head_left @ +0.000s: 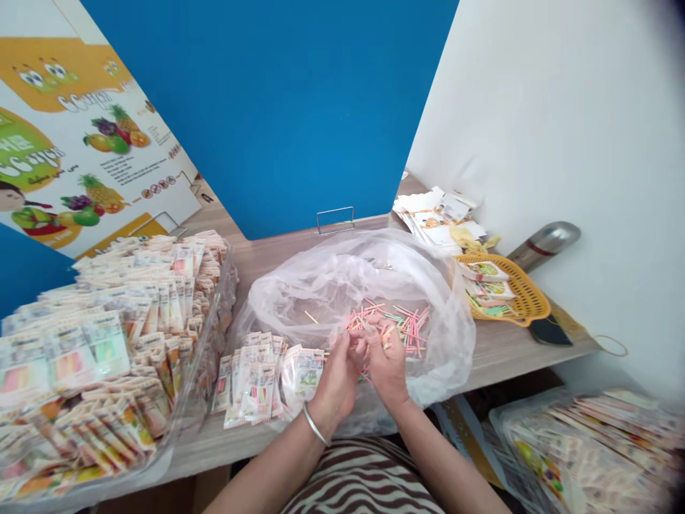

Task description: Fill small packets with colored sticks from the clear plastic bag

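Observation:
My left hand, with a metal bangle on its wrist, meets my right hand over the front of a clear plastic bag. Thin pink and green sticks lie loose in the bag just beyond my fingers, and both hands pinch a few of them. Other sticks poke out below my right palm. Close to my left hand, a small heap of printed packets rests against the bag. Their contents look like similar coloured sticks.
A clear tray of packets fills the left of the wooden table. At the back right are papers, a yellow basket and a steel flask. Another packet tray sits lower right, below the table edge.

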Motion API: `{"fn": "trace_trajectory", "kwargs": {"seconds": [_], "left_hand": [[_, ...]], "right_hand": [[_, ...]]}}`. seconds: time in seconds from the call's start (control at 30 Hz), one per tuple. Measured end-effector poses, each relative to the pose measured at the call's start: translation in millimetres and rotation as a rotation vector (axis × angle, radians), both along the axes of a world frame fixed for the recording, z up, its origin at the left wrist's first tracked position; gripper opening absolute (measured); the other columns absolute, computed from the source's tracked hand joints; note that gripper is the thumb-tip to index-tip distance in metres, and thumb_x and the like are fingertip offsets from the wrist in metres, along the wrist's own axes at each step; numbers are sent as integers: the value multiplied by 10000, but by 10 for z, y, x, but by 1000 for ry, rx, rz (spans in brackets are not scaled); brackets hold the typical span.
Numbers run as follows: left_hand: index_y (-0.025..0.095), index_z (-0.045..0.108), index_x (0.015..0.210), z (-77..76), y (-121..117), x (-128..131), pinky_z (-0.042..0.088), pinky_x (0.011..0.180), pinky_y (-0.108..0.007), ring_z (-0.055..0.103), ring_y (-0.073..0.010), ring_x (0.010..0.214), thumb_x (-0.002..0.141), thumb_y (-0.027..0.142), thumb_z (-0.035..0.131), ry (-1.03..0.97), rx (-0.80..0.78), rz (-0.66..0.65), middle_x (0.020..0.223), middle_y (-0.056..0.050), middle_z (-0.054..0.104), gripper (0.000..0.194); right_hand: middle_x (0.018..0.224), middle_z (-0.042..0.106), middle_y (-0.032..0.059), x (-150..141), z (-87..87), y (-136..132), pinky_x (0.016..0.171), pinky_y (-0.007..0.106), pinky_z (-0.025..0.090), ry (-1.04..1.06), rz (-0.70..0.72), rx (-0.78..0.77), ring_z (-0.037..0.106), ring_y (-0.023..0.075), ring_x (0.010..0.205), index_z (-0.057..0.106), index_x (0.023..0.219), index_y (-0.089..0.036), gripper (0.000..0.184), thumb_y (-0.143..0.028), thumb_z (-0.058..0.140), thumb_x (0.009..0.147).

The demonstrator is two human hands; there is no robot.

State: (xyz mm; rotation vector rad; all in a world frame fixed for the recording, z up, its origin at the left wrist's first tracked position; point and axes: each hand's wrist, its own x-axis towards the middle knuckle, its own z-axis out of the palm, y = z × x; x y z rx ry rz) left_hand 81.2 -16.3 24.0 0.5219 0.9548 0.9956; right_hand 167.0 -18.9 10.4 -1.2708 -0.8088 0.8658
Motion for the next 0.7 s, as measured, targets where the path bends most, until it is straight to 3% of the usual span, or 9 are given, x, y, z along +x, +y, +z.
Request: {"fn": "trace_trajectory", "kwargs": {"seconds": [0.07, 0.17, 0.27, 0.4, 0.5, 0.57, 0.63, 0.7], "left_hand": [[178, 694, 909, 26, -19, 61, 505, 851, -275, 650, -173, 879, 909, 463, 628, -275, -228, -6, 913, -40, 707, 292], [146, 692, 909, 78, -22, 93, 521, 821, -249, 645, -140, 781, 1000, 415, 493, -439, -312, 56, 850, -42, 697, 347], [138, 693, 948, 102, -9, 80, 525, 857, -260, 659, -148, 832, 1029, 442, 421, -467, -316, 37, 919, -59, 705, 416], [170, 693, 1058, 57, -25, 11, 519, 936, -325, 667, -197, 969, 975, 568, 472, -360, -228, -57, 1064, -86, 709, 463], [195, 694, 1160, 1, -102, -227, 481, 998, -420, 638, -268, 1075, 936, 611, 506, 96, 69, -225, 1156, -121, 699, 508], [221, 706, 1178, -59, -191, -503, 400, 1064, -476, 577, -308, 1165, 911, 467, 620, 632, 389, -288, 1208, -118, 687, 373], [233, 714, 1179, -151, -297, -808, 345, 1065, -518, 525, -338, 1197, 889, 292, 659, 1147, 626, -292, 1229, -114, 679, 301], [242, 727, 1147, -267, -391, -1059, 358, 1003, -509, 534, -331, 1136, 906, 232, 627, 1456, 731, -282, 1197, -104, 697, 261]], "right_hand": [[727, 657, -16, 19, 4, -38, 1024, 482, 461, -327, 27, 94, 634, 204, 759, 614, 849, -268, 146, -406, 612, 895], [728, 647, -30, 30, -31, -70, 1178, 548, 268, -603, 36, 185, 630, 194, 806, 545, 696, -253, 226, -348, 666, 862], [810, 704, 7, 34, -92, -80, 1173, 572, 220, -620, 80, 157, 646, 241, 982, 530, 632, -237, 292, -353, 699, 841], [999, 755, 56, 56, -156, -92, 1174, 572, 214, -429, 100, 59, 615, 275, 1154, 681, 741, -253, 269, -424, 580, 923], [960, 753, 68, 122, -168, -99, 1104, 507, 363, -164, 120, -22, 641, 259, 1109, 715, 775, -253, 378, -497, 499, 966], [773, 703, 37, 182, -165, -100, 879, 412, 514, 51, 56, -63, 661, 208, 811, 704, 812, -245, 377, -548, 524, 945], [557, 524, -53, 221, -167, -96, 596, 310, 493, 220, -16, -108, 486, 135, 508, 679, 863, -240, 335, -568, 615, 885], [478, 350, -110, 208, -186, -88, 434, 258, 361, 303, -7, -170, 294, 97, 412, 645, 829, -232, 355, -582, 700, 806]]}}
